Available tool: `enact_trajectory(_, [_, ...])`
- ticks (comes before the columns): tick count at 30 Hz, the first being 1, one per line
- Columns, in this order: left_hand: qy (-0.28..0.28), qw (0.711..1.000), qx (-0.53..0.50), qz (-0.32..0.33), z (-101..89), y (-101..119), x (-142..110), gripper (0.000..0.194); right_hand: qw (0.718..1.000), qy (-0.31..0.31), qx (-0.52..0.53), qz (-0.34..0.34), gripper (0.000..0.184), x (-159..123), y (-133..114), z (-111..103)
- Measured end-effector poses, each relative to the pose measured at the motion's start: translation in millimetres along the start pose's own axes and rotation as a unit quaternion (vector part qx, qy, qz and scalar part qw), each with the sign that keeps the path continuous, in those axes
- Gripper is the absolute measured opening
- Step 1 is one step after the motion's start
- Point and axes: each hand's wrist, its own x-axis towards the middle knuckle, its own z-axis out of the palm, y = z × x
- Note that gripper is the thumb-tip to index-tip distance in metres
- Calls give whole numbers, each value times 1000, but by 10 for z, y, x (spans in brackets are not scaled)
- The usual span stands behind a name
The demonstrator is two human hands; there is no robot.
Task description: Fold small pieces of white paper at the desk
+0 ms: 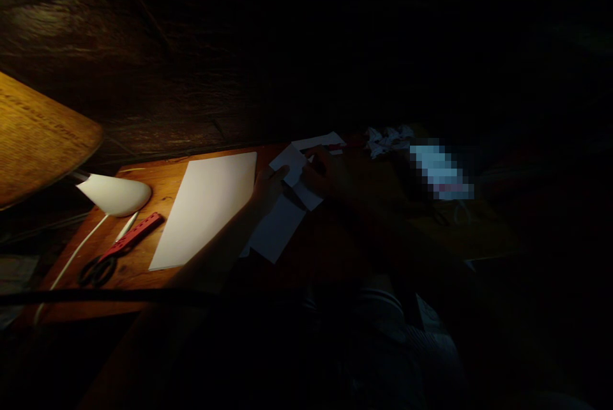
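Observation:
A small white sheet of paper (286, 158) is between my hands above the wooden table. My left hand (269, 185) grips its left side, thumb on top. My right hand (327, 172) is closed at its right edge, fingers bent against the paper; deep shadow hides whether anything else is in them. Below my hands lies another white sheet (278, 231), partly covered by the held one. A further paper piece (318, 140) lies behind my right hand, with a small dark reddish thing (335, 149) on it.
A stack of white paper (211, 205) lies left of my hands. Farther left are red-sheathed scissors (129, 241), a white pen (127, 226) and a lamp base (119, 195) with its cord. Crumpled papers (387, 140) and a bright pixelated object (440, 170) are at right.

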Motion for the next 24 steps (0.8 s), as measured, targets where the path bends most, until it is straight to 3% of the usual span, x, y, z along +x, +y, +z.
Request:
enact_trajectory(9, [-18, 1000, -25, -6, -14, 7, 26, 37, 1000, 11, 0, -9, 28, 4, 33, 14])
enact_trajectory(24, [19, 999, -39, 15, -22, -78, 92, 45, 1000, -11, -6, -10, 27, 11, 8, 5])
